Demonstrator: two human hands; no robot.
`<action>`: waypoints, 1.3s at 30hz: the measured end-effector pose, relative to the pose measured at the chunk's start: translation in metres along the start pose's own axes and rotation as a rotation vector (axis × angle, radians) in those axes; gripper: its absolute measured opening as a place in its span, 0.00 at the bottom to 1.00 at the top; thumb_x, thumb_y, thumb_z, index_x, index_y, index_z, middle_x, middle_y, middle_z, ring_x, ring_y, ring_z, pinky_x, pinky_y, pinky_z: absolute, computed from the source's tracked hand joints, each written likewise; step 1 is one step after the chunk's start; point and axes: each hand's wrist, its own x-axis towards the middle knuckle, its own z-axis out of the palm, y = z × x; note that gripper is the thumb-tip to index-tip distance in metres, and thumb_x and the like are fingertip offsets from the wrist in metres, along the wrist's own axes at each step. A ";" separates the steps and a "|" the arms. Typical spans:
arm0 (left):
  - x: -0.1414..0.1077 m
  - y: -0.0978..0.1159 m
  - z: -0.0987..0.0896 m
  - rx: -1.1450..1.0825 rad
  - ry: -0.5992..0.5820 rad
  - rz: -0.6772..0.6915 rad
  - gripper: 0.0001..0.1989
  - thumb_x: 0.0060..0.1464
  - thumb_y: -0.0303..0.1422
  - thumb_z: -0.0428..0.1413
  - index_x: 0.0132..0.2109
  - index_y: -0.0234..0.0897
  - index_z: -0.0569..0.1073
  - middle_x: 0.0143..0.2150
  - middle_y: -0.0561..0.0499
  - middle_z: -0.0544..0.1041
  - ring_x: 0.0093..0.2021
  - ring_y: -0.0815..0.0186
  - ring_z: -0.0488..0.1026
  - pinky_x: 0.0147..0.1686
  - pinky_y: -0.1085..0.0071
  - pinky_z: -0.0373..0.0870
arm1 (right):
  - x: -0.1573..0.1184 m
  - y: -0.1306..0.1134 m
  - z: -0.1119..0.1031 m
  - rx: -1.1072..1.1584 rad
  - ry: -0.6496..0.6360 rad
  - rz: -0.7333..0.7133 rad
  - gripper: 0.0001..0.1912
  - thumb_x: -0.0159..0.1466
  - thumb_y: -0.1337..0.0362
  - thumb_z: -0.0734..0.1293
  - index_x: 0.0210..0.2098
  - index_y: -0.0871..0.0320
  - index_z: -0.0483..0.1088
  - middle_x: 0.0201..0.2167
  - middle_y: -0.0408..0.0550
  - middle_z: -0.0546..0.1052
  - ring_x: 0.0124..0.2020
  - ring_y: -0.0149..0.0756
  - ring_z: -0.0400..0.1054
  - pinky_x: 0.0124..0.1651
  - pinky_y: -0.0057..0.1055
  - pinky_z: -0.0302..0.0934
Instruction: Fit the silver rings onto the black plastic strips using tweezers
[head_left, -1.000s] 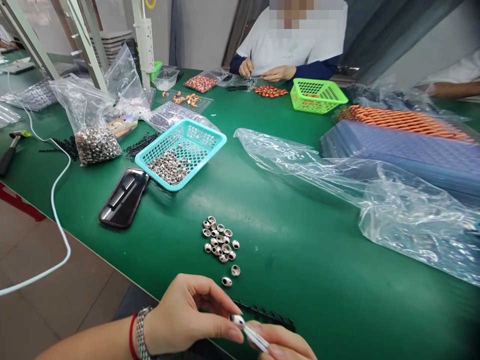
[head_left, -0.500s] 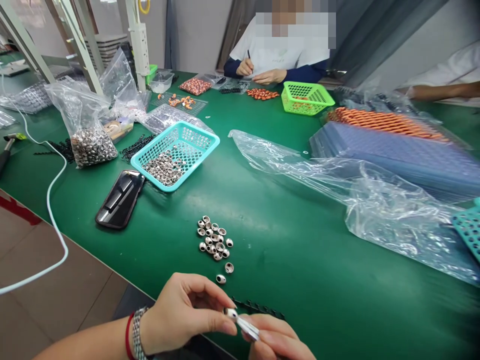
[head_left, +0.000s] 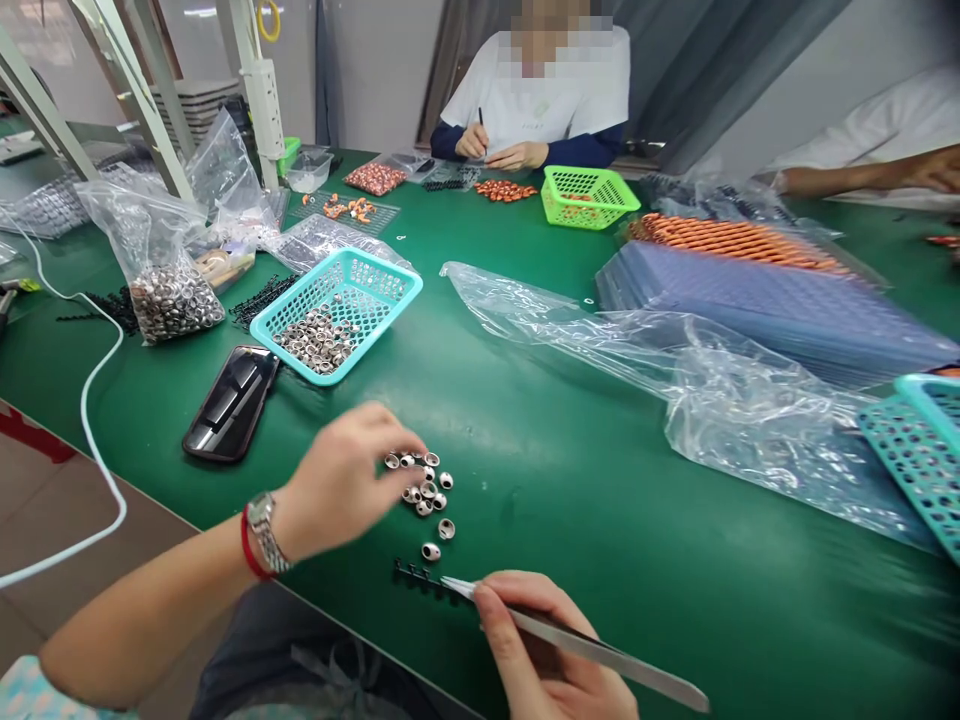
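My left hand [head_left: 349,480], with a watch and a red band on its wrist, reaches over a loose pile of small silver, bead-like parts with dark openings [head_left: 427,490]. Its thumb and forefinger are apart at the pile's left side; its other fingers are blurred or hidden. My right hand [head_left: 551,640] grips metal tweezers [head_left: 615,660] near their pale tips. Those tips are at a black strip with small prongs [head_left: 420,574], which lies on the table; whether they pinch it I cannot tell. One silver part [head_left: 430,551] lies just beyond the strip.
A turquoise basket [head_left: 375,345] holds more silver parts, beside a phone [head_left: 231,403] and a bag of silver parts [head_left: 176,300]. Clear plastic sheeting [head_left: 720,390] and stacked trays [head_left: 750,290] are on the right. Across the table sits a person [head_left: 547,110] near a green basket [head_left: 592,205].
My left hand has left the silver part at the tweezers and moved up to the pile. My right hand has brought the tweezers to the black strip. The view has shifted slightly.
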 end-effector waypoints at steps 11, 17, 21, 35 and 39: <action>-0.022 0.010 0.037 0.071 -0.460 -0.022 0.03 0.60 0.24 0.66 0.38 0.35 0.83 0.40 0.46 0.82 0.42 0.56 0.80 0.46 0.65 0.76 | -0.002 0.007 0.011 -0.066 -0.069 0.119 0.15 0.71 0.51 0.70 0.34 0.53 0.78 0.29 0.44 0.81 0.26 0.31 0.76 0.29 0.21 0.69; -0.039 0.018 0.029 -0.010 -0.368 -0.134 0.03 0.61 0.25 0.66 0.42 0.34 0.83 0.38 0.48 0.84 0.38 0.60 0.80 0.41 0.70 0.75 | -0.004 0.007 0.012 -0.039 -0.072 0.152 0.15 0.71 0.50 0.71 0.34 0.53 0.78 0.28 0.45 0.80 0.26 0.32 0.75 0.29 0.23 0.69; -0.061 0.021 0.031 -0.252 -0.299 -0.292 0.04 0.61 0.27 0.63 0.41 0.34 0.84 0.35 0.49 0.85 0.32 0.65 0.80 0.35 0.74 0.73 | -0.001 0.006 0.013 -0.036 -0.085 0.116 0.13 0.71 0.52 0.71 0.34 0.52 0.78 0.28 0.42 0.80 0.26 0.30 0.75 0.30 0.20 0.69; -0.066 0.014 0.033 -0.419 -0.275 -0.490 0.15 0.64 0.36 0.57 0.52 0.35 0.83 0.39 0.46 0.87 0.38 0.59 0.83 0.39 0.69 0.75 | 0.011 -0.007 0.012 0.160 -0.034 0.150 0.10 0.66 0.53 0.76 0.31 0.51 0.82 0.28 0.43 0.84 0.26 0.28 0.79 0.31 0.16 0.71; -0.067 0.013 0.031 -0.617 -0.192 -0.566 0.18 0.65 0.41 0.59 0.54 0.34 0.81 0.41 0.43 0.87 0.40 0.58 0.83 0.41 0.68 0.78 | 0.005 0.000 0.007 0.148 -0.039 0.139 0.06 0.68 0.57 0.75 0.36 0.50 0.81 0.32 0.42 0.84 0.29 0.28 0.80 0.34 0.17 0.72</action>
